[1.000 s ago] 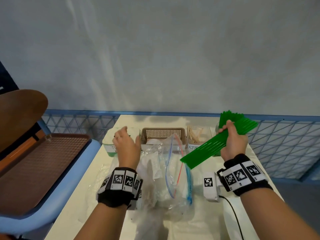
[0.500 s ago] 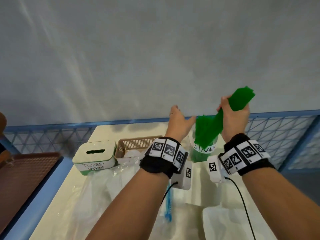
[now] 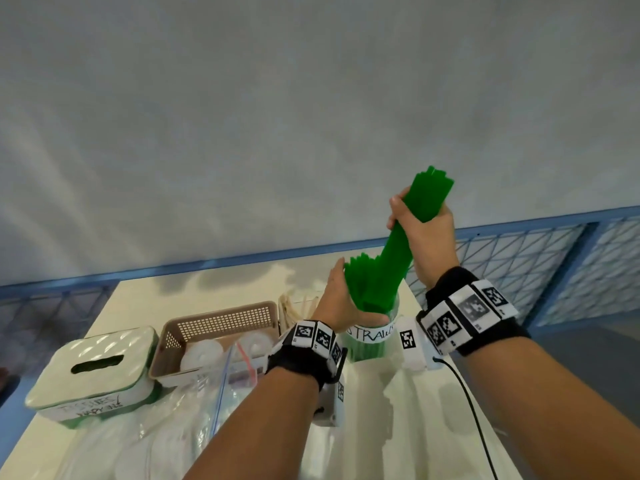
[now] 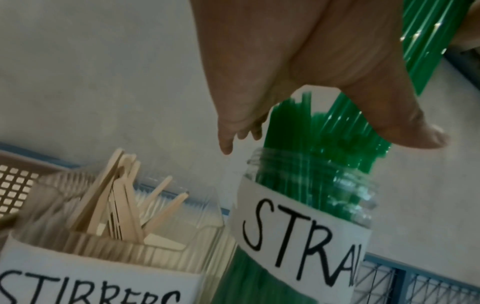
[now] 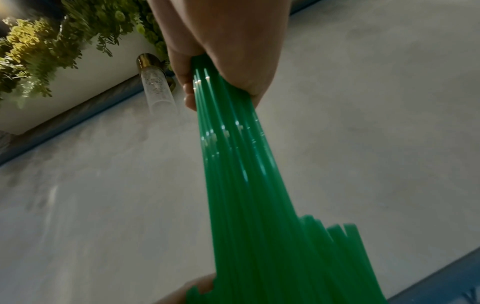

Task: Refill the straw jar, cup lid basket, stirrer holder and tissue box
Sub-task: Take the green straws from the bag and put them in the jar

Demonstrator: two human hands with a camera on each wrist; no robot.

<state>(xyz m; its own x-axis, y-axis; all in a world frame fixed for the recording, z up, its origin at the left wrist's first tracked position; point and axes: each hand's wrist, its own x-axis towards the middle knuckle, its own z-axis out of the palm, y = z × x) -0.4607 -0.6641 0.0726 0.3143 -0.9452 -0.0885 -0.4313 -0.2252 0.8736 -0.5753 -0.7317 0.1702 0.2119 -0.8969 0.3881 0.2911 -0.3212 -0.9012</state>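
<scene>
My right hand [image 3: 421,221] grips a thick bundle of green straws [image 3: 398,244] near its top, tilted, with the lower ends entering the clear straw jar [image 3: 372,336] labelled STRAWS. In the right wrist view the fingers [image 5: 187,82] wrap the bundle [image 5: 246,185]. My left hand [image 3: 341,299] cups the straws that stand in the jar's mouth, fingers straight behind them and thumb along the rim. The left wrist view shows its thumb [image 4: 415,133] and fingers either side of those straws, above the jar [image 4: 298,226].
Left of the jar stand the stirrer holder [image 3: 298,306] with wooden stirrers [image 4: 116,205], the brown lid basket [image 3: 221,320] holding white lids [image 3: 204,351], and the tissue box [image 3: 93,372]. Clear plastic bags [image 3: 207,410] cover the near table. A blue mesh rail [image 3: 519,258] runs behind.
The right hand swung the straw bundle from flat over the table to nearly upright with its ends in the jar. The left hand moved right from the basket area to the jar mouth.
</scene>
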